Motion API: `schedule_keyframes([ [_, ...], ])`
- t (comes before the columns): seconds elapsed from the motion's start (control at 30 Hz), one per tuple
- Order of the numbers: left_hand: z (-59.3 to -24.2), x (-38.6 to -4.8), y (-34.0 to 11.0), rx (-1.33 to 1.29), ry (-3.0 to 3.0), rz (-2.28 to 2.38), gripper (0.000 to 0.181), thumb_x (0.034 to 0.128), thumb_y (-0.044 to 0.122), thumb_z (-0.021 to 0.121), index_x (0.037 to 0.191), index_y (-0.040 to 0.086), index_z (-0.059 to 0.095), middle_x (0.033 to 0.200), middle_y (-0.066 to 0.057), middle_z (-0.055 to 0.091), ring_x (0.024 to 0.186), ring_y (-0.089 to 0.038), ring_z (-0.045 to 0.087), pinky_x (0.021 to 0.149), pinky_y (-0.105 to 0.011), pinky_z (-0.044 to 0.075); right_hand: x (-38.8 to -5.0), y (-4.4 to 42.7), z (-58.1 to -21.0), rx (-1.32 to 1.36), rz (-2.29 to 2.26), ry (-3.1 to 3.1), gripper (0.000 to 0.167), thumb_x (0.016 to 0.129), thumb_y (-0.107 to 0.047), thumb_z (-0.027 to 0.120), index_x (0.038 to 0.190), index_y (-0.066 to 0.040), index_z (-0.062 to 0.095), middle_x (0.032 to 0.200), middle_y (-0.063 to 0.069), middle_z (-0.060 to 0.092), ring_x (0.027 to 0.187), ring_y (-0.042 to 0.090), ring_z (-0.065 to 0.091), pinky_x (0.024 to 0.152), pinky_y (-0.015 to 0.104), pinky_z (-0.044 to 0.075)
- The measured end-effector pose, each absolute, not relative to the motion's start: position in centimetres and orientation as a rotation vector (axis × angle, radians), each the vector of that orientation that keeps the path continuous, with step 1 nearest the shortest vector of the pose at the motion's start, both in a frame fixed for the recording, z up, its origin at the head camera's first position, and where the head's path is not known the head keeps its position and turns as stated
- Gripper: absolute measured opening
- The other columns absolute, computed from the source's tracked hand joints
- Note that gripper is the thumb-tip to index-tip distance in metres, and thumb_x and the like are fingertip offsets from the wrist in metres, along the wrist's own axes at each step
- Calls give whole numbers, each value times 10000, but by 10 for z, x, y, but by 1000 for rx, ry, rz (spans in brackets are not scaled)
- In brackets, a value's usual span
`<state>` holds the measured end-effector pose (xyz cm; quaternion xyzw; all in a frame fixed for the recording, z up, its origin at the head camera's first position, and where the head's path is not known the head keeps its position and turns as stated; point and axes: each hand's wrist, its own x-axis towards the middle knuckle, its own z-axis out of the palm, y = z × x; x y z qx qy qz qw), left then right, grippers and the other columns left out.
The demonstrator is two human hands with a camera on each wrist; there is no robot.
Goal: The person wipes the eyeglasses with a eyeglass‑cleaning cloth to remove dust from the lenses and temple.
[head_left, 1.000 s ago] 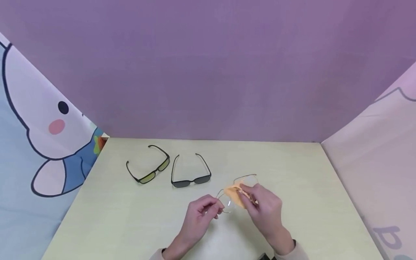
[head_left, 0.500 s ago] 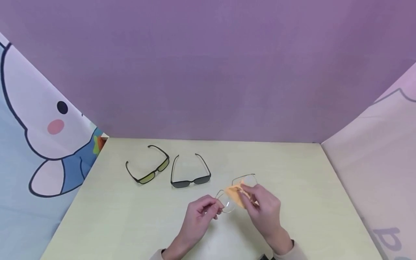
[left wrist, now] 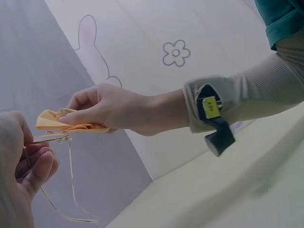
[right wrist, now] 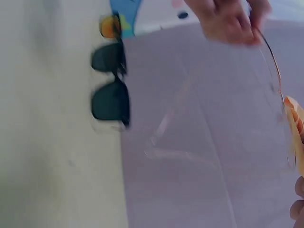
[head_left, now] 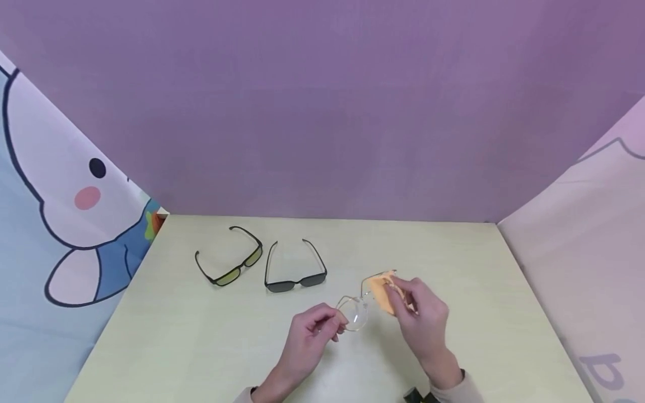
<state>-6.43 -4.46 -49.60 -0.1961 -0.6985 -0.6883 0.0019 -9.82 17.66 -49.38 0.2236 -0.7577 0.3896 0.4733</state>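
Note:
Clear-lensed eyeglasses (head_left: pixel 356 313) with a thin gold frame are up between the two hands, off the table. My left hand (head_left: pixel 314 330) pinches the frame at the rim of one round lens. With thumb and fingers, my right hand (head_left: pixel 422 313) grips an orange cloth (head_left: pixel 381 295) folded over the other lens, which the cloth mostly hides. In the left wrist view the cloth (left wrist: pixel 71 123) lies above the frame, and the thin temples (left wrist: pixel 71 175) hang below. The right wrist view is blurred; the cloth (right wrist: pixel 295 133) shows at its right edge.
Black-framed glasses with yellow-green lenses (head_left: pixel 229 276) and dark sunglasses (head_left: pixel 282 286) lie unfolded on the pale table (head_left: pixel 201 341), left of the hands. A purple backdrop (head_left: pixel 322 112) stands behind, with printed fabric at both sides. A black device (left wrist: pixel 213 114) is strapped to the right wrist.
My right hand has moved with the cloth to the right and slightly up along the glasses, from the middle toward the far lens. The bridge now shows. My left hand stays in place.

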Motion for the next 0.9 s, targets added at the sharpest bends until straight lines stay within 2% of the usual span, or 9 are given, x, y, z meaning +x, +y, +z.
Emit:
schedule_keyframes([
  [0.17,-495,-64,-44,-576,-2218,-2205,138,997,-1,606,933,-6,727,827,-189,677,707,-35,619,606,-249,586,-94,168,-496,685,918,-1827,375,1028,-262,652,856,64,714,619,7,573,489,26,405,446,13,293],
  [0.47,-496,-62,-46,-579,-2205,-2200,136,993,-14,605,943,-11,731,819,-192,672,693,-63,615,596,-269,588,-100,186,-493,512,993,-1881,434,1027,-319,646,881,84,707,614,17,561,501,36,385,401,43,275],
  [0.63,-496,-63,-46,-588,-2200,-2193,140,997,-7,605,937,-5,731,813,-186,673,676,-113,626,585,-283,588,-94,176,-495,576,956,-1868,404,1028,-301,648,868,63,722,610,-5,562,495,19,382,424,29,279],
  [0.77,-496,-63,-45,-592,-2192,-2209,138,996,-9,603,936,-15,727,812,-200,672,684,-60,616,592,-266,588,-92,171,-495,632,937,-1858,393,1031,-294,646,860,52,723,604,-23,544,491,11,374,437,18,275],
  [0.9,-496,-62,-46,-591,-2182,-2227,136,996,-17,598,940,-28,722,815,-216,666,701,-21,605,605,-242,586,-96,179,-496,555,1020,-1872,424,1028,-324,646,888,72,713,611,-4,541,501,27,380,413,40,272],
])
